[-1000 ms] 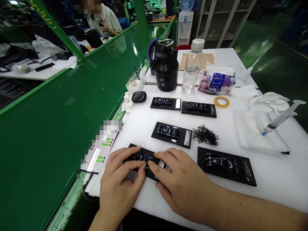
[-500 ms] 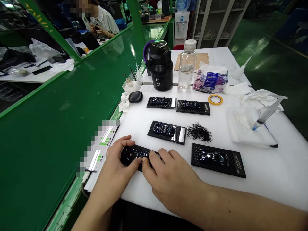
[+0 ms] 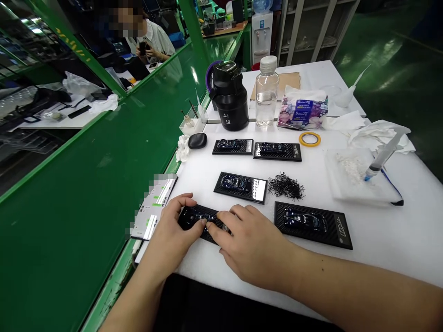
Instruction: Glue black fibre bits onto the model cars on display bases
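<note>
Both my hands rest on a black carbon-pattern plaque (image 3: 195, 216) with a dark blue model car, lying near the front edge of the white table (image 3: 398, 230). My left hand (image 3: 173, 233) curls around its left end, fingers closed on it. My right hand (image 3: 251, 246) covers its right half, fingertips pressing on the car. Several similar plaques lie around: one just behind (image 3: 240, 186), one to the right (image 3: 313, 223), two farther back (image 3: 232, 146) (image 3: 277, 151).
A pile of small black pieces (image 3: 285, 186) lies mid-table. Behind stand a black jug (image 3: 229, 97), a clear bottle (image 3: 266, 92), a tissue pack (image 3: 302, 112), yellow tape (image 3: 309, 139). A syringe (image 3: 382, 157) rests over a white tray (image 3: 356, 177). A phone (image 3: 154, 210) lies at left. Another person sits beyond the green partition.
My hands have shifted slightly on the plaque, the fingers drawing together over the car. The camera view has tilted a little; nothing else on the table has moved.
</note>
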The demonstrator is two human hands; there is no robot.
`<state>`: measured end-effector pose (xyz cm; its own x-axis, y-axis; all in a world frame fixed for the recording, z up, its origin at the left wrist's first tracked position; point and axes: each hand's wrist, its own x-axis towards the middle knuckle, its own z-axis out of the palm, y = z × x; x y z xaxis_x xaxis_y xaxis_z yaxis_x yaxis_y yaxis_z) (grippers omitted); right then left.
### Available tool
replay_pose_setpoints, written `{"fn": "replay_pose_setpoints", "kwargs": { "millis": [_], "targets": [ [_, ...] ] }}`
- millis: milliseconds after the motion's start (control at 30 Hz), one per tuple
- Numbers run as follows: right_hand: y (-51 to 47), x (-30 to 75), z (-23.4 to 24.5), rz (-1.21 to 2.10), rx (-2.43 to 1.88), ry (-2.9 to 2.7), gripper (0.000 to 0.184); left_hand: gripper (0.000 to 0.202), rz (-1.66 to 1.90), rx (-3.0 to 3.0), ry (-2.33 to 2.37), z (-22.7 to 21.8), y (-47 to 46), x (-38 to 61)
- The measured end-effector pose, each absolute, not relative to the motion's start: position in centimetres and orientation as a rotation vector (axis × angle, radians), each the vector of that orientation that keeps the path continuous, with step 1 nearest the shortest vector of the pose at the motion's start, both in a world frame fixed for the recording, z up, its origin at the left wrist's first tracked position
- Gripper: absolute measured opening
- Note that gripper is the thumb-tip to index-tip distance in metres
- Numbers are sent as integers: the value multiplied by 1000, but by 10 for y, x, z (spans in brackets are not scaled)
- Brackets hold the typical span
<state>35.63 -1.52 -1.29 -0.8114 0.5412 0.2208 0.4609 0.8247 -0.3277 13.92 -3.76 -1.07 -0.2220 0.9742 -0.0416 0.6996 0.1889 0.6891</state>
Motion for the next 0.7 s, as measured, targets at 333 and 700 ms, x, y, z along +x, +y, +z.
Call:
{"fn": "replay_pose_setpoints", "kwargs": {
  "millis": [333, 700],
  "targets": [
    [-22, 351, -13, 223, -790, -2719, 43, 45, 1089, 1571, 1870, -23, -47, 143],
    [-23, 352, -14, 217, -781, -2715, 45, 51, 949, 1448, 1951, -16, -43, 145]
  ]
}}
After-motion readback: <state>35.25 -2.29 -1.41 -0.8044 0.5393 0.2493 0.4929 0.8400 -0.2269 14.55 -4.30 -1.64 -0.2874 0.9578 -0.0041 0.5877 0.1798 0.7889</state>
